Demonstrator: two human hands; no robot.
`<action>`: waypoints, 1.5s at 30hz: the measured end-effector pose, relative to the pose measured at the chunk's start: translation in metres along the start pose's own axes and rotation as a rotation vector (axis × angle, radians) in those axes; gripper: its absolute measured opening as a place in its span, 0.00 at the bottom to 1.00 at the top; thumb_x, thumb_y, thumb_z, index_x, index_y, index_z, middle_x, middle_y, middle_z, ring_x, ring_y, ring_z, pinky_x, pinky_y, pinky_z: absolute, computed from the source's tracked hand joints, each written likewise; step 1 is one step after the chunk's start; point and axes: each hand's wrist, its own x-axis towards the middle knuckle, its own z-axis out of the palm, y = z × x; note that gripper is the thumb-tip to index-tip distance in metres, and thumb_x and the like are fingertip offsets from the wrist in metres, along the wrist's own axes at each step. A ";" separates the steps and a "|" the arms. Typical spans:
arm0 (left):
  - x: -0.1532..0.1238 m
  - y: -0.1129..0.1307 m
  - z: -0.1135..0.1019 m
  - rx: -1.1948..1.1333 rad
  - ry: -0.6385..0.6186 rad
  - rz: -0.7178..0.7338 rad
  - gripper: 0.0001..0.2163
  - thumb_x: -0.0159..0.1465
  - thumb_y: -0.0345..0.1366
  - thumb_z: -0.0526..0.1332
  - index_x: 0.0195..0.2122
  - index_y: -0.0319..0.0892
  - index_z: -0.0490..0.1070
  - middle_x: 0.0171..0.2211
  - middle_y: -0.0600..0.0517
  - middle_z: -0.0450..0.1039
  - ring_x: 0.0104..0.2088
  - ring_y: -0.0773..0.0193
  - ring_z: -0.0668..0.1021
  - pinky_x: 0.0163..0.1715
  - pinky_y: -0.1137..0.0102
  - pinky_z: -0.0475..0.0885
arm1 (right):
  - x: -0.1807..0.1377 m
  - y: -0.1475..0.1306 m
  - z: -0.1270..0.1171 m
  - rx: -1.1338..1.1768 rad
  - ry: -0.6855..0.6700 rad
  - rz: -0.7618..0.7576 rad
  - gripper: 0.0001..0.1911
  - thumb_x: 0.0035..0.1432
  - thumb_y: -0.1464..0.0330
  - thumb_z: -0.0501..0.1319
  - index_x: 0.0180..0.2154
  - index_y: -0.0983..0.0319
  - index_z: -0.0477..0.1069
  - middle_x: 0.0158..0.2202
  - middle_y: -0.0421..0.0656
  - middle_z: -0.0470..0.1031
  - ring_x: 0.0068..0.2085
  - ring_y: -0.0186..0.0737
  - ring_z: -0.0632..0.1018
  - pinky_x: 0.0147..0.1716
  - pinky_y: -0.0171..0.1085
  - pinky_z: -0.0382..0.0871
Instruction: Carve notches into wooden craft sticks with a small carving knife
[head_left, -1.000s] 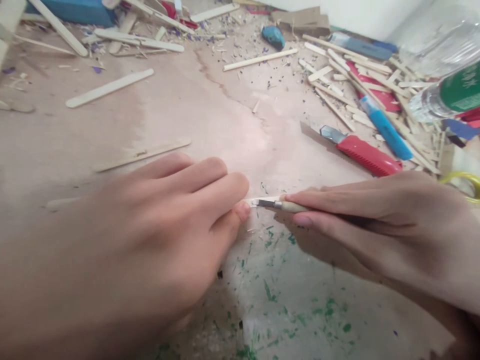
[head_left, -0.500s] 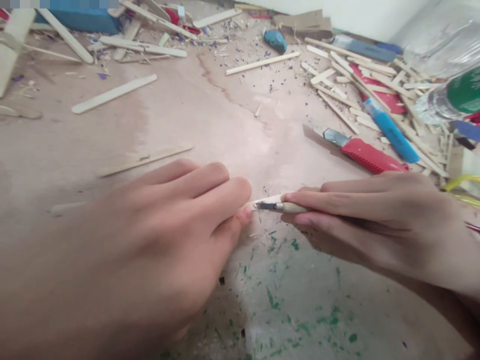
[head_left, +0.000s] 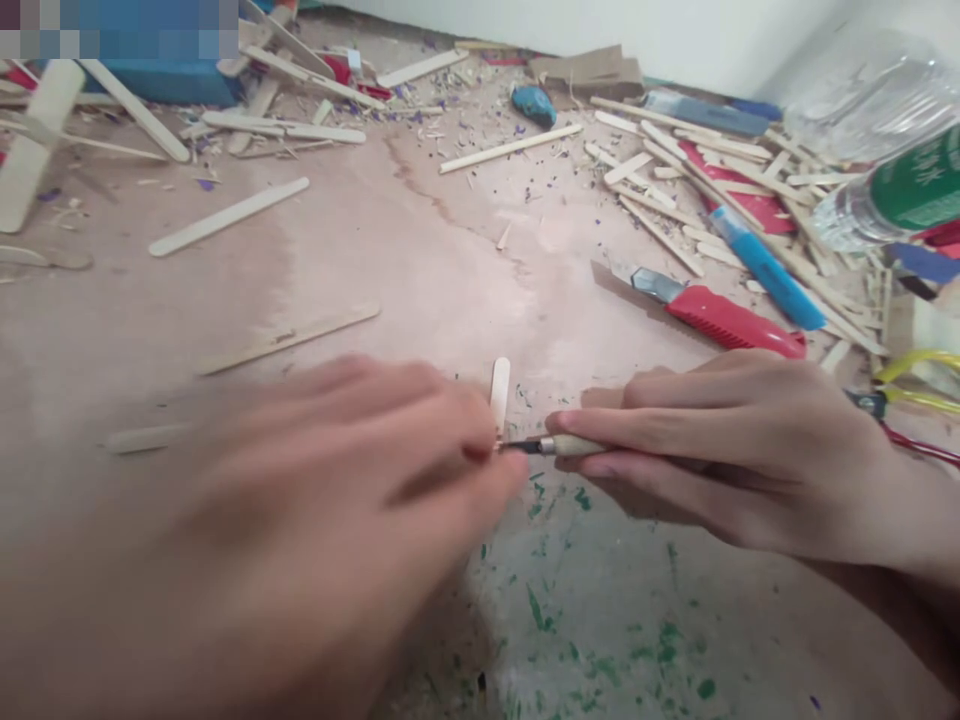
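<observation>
— What takes up most of the view?
— A pale desk (head_left: 420, 250), strewn with wooden sticks and shavings. Green flecks dot its near part.

— And the hands?
— The left hand (head_left: 300, 520) lies low over the desk, blurred. Its fingertips meet the near end of a short stick, but whether its grip pinches the stick or only presses on it cannot be told. The right hand (head_left: 750, 450) rests opposite it, its grip closed around a carving knife.

— What lies off to the right?
— A plastic bottle (head_left: 892, 190) on its side, and nearer, a red cutter (head_left: 731, 322).

— The knife itself?
— The carving knife (head_left: 559, 446) points left, its tip at the stick's near end.

— And the stick?
— The short stick (head_left: 500, 390) lies mid-desk between the hands, pointing away.
</observation>
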 end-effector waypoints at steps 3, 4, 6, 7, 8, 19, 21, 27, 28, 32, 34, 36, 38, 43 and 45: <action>0.004 -0.010 -0.006 0.045 0.028 -0.080 0.10 0.89 0.35 0.61 0.64 0.52 0.80 0.65 0.54 0.83 0.62 0.55 0.84 0.65 0.58 0.78 | 0.000 -0.002 -0.002 0.022 0.020 0.033 0.09 0.87 0.69 0.71 0.60 0.67 0.86 0.43 0.44 0.93 0.35 0.31 0.89 0.36 0.31 0.79; 0.004 -0.013 -0.006 0.081 0.032 -0.091 0.10 0.89 0.38 0.62 0.66 0.51 0.79 0.69 0.52 0.82 0.66 0.50 0.83 0.70 0.54 0.76 | 0.000 -0.003 -0.003 0.022 0.025 0.051 0.09 0.87 0.69 0.70 0.59 0.66 0.87 0.42 0.43 0.93 0.34 0.30 0.88 0.34 0.30 0.79; 0.003 -0.018 -0.004 0.139 0.016 -0.083 0.16 0.89 0.44 0.61 0.73 0.49 0.76 0.77 0.46 0.77 0.74 0.39 0.80 0.77 0.43 0.74 | 0.000 -0.005 -0.005 0.022 0.042 0.077 0.08 0.87 0.69 0.69 0.59 0.65 0.87 0.40 0.42 0.93 0.29 0.30 0.85 0.29 0.31 0.77; 0.003 -0.020 -0.002 0.158 0.003 -0.071 0.20 0.89 0.47 0.61 0.76 0.48 0.73 0.81 0.43 0.74 0.77 0.34 0.79 0.78 0.39 0.75 | 0.000 -0.005 -0.005 0.020 0.048 0.089 0.08 0.87 0.70 0.69 0.59 0.64 0.87 0.38 0.41 0.92 0.27 0.30 0.85 0.28 0.32 0.77; 0.002 -0.021 0.000 0.171 -0.017 -0.059 0.22 0.88 0.48 0.60 0.78 0.47 0.72 0.83 0.41 0.71 0.78 0.31 0.78 0.78 0.37 0.75 | 0.000 -0.006 -0.005 0.019 0.050 0.104 0.08 0.87 0.71 0.68 0.58 0.64 0.87 0.36 0.40 0.92 0.27 0.31 0.85 0.27 0.32 0.77; 0.000 -0.026 0.005 0.101 -0.079 -0.079 0.32 0.86 0.57 0.65 0.83 0.46 0.72 0.91 0.38 0.58 0.88 0.26 0.67 0.90 0.32 0.63 | 0.001 -0.006 -0.003 -0.037 0.007 0.124 0.10 0.89 0.67 0.67 0.62 0.58 0.86 0.43 0.43 0.95 0.34 0.38 0.91 0.28 0.36 0.83; 0.000 -0.026 0.005 0.084 -0.092 -0.099 0.32 0.86 0.58 0.65 0.84 0.48 0.72 0.92 0.40 0.56 0.89 0.28 0.65 0.91 0.35 0.61 | 0.002 -0.005 -0.003 -0.047 0.000 0.122 0.11 0.89 0.67 0.66 0.63 0.56 0.86 0.44 0.43 0.95 0.32 0.37 0.90 0.28 0.37 0.83; 0.001 -0.027 0.007 0.086 -0.107 -0.130 0.33 0.86 0.62 0.63 0.83 0.49 0.74 0.92 0.41 0.56 0.89 0.29 0.65 0.91 0.33 0.60 | -0.001 -0.002 0.002 -0.063 0.006 0.095 0.12 0.89 0.67 0.66 0.65 0.57 0.85 0.42 0.42 0.93 0.32 0.37 0.89 0.28 0.37 0.82; 0.001 -0.028 0.007 0.089 -0.105 -0.124 0.33 0.85 0.63 0.63 0.83 0.48 0.74 0.92 0.41 0.55 0.89 0.28 0.65 0.91 0.32 0.59 | -0.001 -0.001 0.003 -0.073 0.012 0.079 0.12 0.89 0.66 0.66 0.65 0.57 0.85 0.41 0.42 0.92 0.31 0.36 0.88 0.28 0.37 0.80; 0.001 -0.028 0.004 0.095 -0.121 -0.109 0.32 0.86 0.61 0.64 0.82 0.47 0.75 0.92 0.39 0.52 0.90 0.28 0.62 0.91 0.31 0.57 | -0.002 0.002 0.004 -0.115 0.038 0.035 0.12 0.90 0.66 0.65 0.64 0.60 0.85 0.38 0.42 0.90 0.31 0.36 0.87 0.29 0.37 0.76; 0.001 -0.027 0.001 0.111 -0.150 -0.110 0.30 0.87 0.56 0.66 0.82 0.45 0.75 0.92 0.35 0.52 0.91 0.30 0.61 0.91 0.30 0.56 | 0.000 0.003 0.004 -0.107 0.034 0.032 0.12 0.90 0.66 0.66 0.64 0.62 0.85 0.37 0.41 0.88 0.30 0.35 0.85 0.28 0.36 0.73; 0.001 -0.027 0.000 0.133 -0.163 -0.096 0.29 0.88 0.55 0.65 0.81 0.44 0.75 0.92 0.32 0.52 0.91 0.30 0.61 0.90 0.30 0.57 | 0.001 0.004 0.005 -0.076 0.025 0.033 0.12 0.90 0.67 0.66 0.63 0.63 0.86 0.37 0.41 0.87 0.30 0.33 0.82 0.28 0.35 0.72; 0.001 -0.027 0.000 0.148 -0.160 -0.083 0.29 0.88 0.56 0.62 0.81 0.44 0.76 0.92 0.31 0.53 0.90 0.31 0.63 0.90 0.29 0.58 | 0.002 0.005 0.005 -0.053 0.024 0.028 0.12 0.89 0.67 0.66 0.62 0.66 0.86 0.38 0.42 0.87 0.30 0.32 0.80 0.29 0.34 0.71; 0.002 -0.029 0.002 0.148 -0.126 -0.110 0.32 0.87 0.65 0.57 0.77 0.49 0.80 0.92 0.38 0.54 0.89 0.30 0.65 0.90 0.31 0.59 | 0.000 0.007 0.009 -0.089 0.061 0.000 0.14 0.90 0.67 0.67 0.63 0.69 0.86 0.35 0.41 0.84 0.28 0.31 0.77 0.27 0.34 0.65; 0.003 -0.029 0.001 0.155 -0.138 -0.113 0.32 0.87 0.64 0.57 0.78 0.49 0.80 0.92 0.38 0.53 0.89 0.30 0.65 0.89 0.31 0.59 | 0.000 0.007 0.010 -0.085 0.071 0.010 0.13 0.90 0.66 0.66 0.62 0.67 0.86 0.36 0.42 0.85 0.28 0.30 0.76 0.27 0.34 0.65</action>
